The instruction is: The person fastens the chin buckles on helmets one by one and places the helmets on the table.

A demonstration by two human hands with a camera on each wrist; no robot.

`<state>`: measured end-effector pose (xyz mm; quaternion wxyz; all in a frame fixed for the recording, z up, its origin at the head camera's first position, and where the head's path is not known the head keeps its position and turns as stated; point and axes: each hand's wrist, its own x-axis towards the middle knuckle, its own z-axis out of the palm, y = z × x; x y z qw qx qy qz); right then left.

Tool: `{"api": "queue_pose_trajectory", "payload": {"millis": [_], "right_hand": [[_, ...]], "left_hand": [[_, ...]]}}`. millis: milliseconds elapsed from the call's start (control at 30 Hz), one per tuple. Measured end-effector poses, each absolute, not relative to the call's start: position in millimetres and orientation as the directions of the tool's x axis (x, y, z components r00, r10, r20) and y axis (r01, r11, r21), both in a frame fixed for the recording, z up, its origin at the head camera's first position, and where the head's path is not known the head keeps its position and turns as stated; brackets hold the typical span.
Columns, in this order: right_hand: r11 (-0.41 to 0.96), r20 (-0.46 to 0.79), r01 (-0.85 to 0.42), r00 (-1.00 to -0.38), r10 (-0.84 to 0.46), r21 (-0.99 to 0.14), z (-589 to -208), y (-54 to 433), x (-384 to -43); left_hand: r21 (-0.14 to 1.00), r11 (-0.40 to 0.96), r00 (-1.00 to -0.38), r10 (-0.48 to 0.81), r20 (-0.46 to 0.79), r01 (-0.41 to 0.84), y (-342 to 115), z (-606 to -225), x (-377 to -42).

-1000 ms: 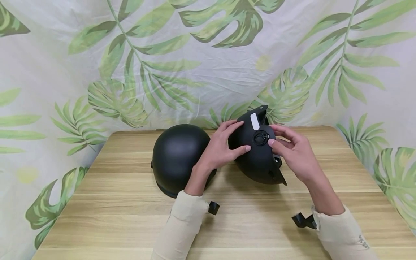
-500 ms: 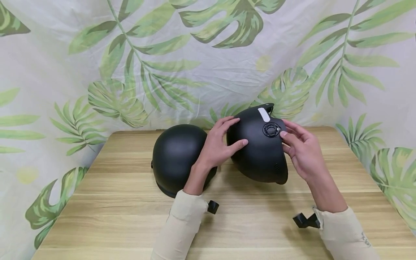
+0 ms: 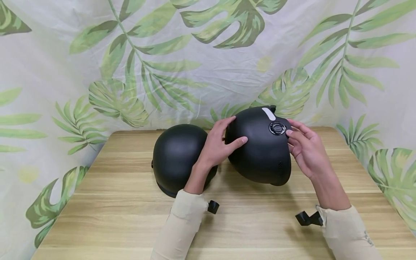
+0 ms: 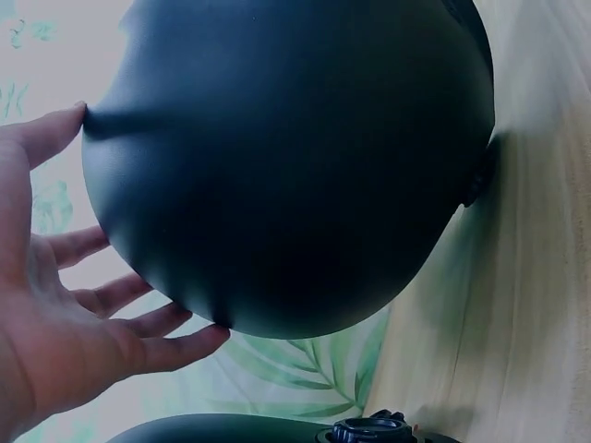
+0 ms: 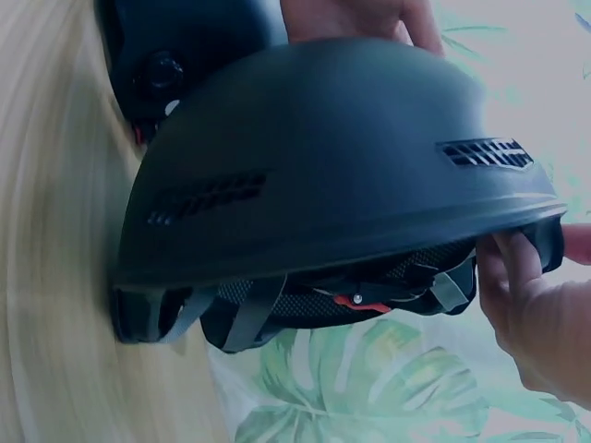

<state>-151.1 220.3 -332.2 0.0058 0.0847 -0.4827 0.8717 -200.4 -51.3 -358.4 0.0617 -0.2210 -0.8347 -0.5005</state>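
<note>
A black helmet [image 3: 256, 155] is tilted on its side, its dome towards the head camera. My left hand [image 3: 218, 144] touches the left of the dome with spread fingertips; in the left wrist view those fingers [image 4: 115, 293] look fairly straight. At the opposite rim, beside a round black fitting [image 3: 277, 128] and a white sticker [image 3: 268, 114], my right hand [image 3: 307, 153] pinches the edge between thumb and fingers. Vents [image 5: 485, 152], grey straps [image 5: 254, 309] and a red clip [image 5: 362, 302] show in the right wrist view.
A second black helmet [image 3: 178, 159] stands dome up, close left of the held one and partly behind my left forearm. The wooden table [image 3: 107, 216] meets a leaf-print cloth [image 3: 221, 83] at its back edge. Black camera mounts [image 3: 212, 207] stick out from both sleeves.
The held helmet has turned, bringing more of its dome into view and hiding its inside. Its fitting and my right hand have moved right; my left hand has barely shifted.
</note>
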Motion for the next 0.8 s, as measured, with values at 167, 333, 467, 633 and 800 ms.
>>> {"api": "queue_pose_trajectory", "payload": {"millis": [167,333,467,633,800], "right_hand": [[-0.561,0.189,-0.094,-0.976,-0.113,-0.822,-335,225,-151],[-0.604,0.217,-0.078,-0.963,-0.160,-0.793,-337,228,-150],[-0.617,0.218,-0.051,-0.955,-0.199,-0.785,-337,231,-150],[-0.623,0.214,-0.024,-0.949,-0.233,-0.782,-335,233,-150],[-0.569,0.235,-0.034,-0.930,-0.284,-0.822,-337,239,-152]], "left_hand": [[0.801,0.403,-0.891,0.298,0.342,0.443,-47,-358,-197],[0.790,0.411,-0.887,0.292,0.359,0.455,-45,-356,-192],[0.784,0.420,-0.887,0.281,0.367,0.457,-44,-352,-189],[0.777,0.425,-0.884,0.271,0.381,0.465,-45,-348,-187],[0.779,0.421,-0.884,0.279,0.376,0.464,-44,-348,-186]]}}
